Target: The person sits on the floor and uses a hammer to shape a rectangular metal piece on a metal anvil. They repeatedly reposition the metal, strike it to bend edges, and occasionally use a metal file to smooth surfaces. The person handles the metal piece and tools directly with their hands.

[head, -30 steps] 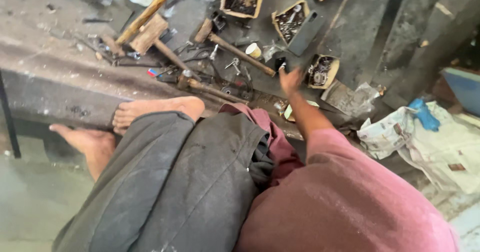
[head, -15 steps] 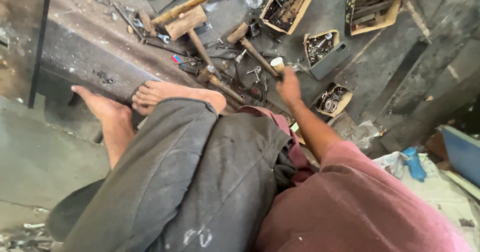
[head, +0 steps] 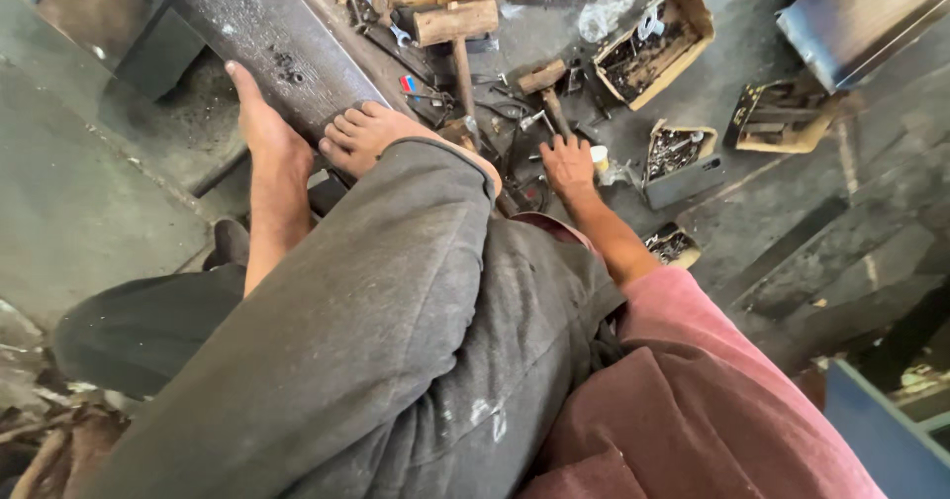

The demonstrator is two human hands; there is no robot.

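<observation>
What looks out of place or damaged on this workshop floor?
Tools lie scattered loose around the right hand: hammers, spanners. The cardboard boxes of metal parts are torn, one flap splayed open.

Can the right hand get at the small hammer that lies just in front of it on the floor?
Probably yes. The right hand rests palm down with its fingertips right at the handle of the small hammer, and only loose small tools lie around it. The left hand is out of view.

Grimy grey concrete floor (head: 89,202) in daylight, a dark steel beam (head: 267,39) across it.
</observation>
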